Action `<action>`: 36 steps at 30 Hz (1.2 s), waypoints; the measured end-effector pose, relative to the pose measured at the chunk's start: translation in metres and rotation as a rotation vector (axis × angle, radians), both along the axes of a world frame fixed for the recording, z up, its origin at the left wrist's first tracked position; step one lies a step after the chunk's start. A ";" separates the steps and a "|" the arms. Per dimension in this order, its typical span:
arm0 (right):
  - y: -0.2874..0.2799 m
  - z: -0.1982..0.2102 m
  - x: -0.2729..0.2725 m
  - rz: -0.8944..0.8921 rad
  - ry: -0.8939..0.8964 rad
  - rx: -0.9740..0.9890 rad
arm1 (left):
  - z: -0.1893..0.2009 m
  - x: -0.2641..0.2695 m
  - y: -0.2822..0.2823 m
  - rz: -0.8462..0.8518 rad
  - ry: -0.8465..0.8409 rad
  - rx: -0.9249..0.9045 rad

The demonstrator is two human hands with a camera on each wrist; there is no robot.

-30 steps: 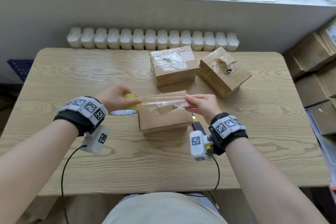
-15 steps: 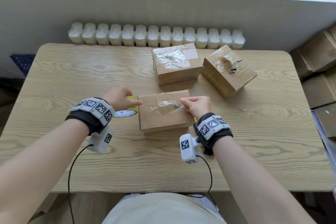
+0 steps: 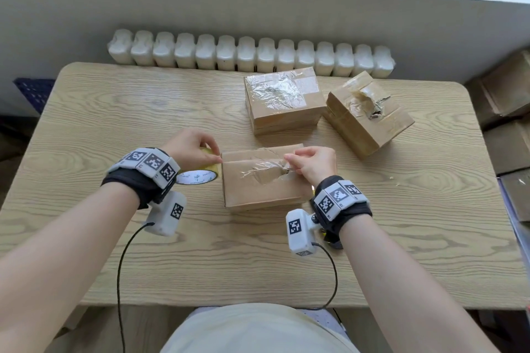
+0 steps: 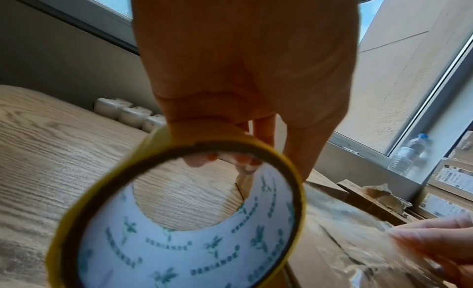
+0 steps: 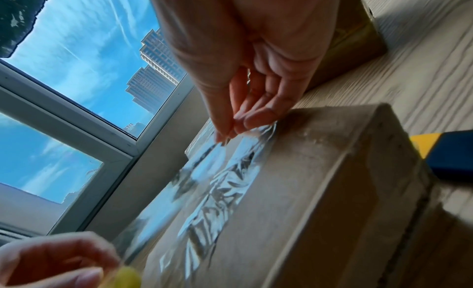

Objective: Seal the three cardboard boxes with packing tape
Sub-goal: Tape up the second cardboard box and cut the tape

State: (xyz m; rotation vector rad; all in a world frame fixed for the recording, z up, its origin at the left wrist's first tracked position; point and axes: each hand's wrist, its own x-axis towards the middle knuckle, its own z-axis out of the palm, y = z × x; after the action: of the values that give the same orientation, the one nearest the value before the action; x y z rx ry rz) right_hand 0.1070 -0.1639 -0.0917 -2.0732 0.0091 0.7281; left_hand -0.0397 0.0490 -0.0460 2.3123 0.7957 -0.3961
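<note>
Lowered since the earlier frame, the tape strip lies left-to-right across the near box. Left hand grips the tape roll at the box's left edge; right hand pinches the strip's free end nearer its right edge.

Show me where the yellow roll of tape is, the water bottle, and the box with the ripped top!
Yellow roll of packing tape (image 4: 163, 250): left wrist view, on the white printed inner core.
Clear plastic water bottle (image 4: 409, 156): left wrist view, on its body.
Brown cardboard box with torn top (image 3: 370, 120): head view, on its top face.
</note>
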 end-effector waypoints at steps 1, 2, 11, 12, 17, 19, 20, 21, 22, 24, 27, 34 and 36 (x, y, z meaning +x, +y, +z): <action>0.000 0.001 0.002 -0.010 0.005 -0.002 | -0.001 0.000 0.001 -0.002 0.001 0.005; 0.000 0.002 0.003 -0.015 0.004 0.002 | -0.001 0.000 0.002 -0.006 0.002 0.012; 0.010 0.001 0.004 0.107 -0.175 -0.203 | -0.010 0.007 0.003 0.011 0.029 0.144; 0.010 0.002 0.004 0.124 -0.191 -0.217 | -0.011 0.008 0.004 0.009 0.038 0.143; 0.009 0.004 0.004 0.161 -0.233 -0.246 | -0.016 0.009 0.008 0.012 0.081 0.123; 0.009 0.004 0.003 0.171 -0.244 -0.250 | -0.017 0.009 0.007 0.017 0.094 0.121; 0.010 0.004 0.003 0.173 -0.249 -0.252 | -0.018 0.009 0.007 0.020 0.100 0.120; 0.010 0.003 0.003 0.174 -0.257 -0.254 | -0.019 0.009 0.007 0.026 0.103 0.117; 0.010 0.004 0.003 0.180 -0.268 -0.257 | -0.019 0.009 0.006 0.031 0.103 0.111; 0.011 0.005 0.002 0.217 -0.300 -0.282 | -0.020 0.010 0.006 0.041 0.105 0.098; 0.014 0.011 0.001 0.338 -0.403 -0.398 | -0.022 0.011 0.005 0.040 0.117 0.091; 0.015 0.008 -0.018 0.658 -0.767 -0.321 | -0.020 0.012 0.010 0.011 0.105 0.101; 0.024 0.001 -0.036 0.899 -0.731 -0.288 | -0.018 0.012 0.011 0.010 0.090 0.084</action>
State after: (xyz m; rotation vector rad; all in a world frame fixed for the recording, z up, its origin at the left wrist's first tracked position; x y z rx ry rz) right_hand 0.0707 -0.1401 -0.0908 -2.4861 -1.3559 0.4252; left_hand -0.0278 0.0600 -0.0643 2.3810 0.8823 -0.4730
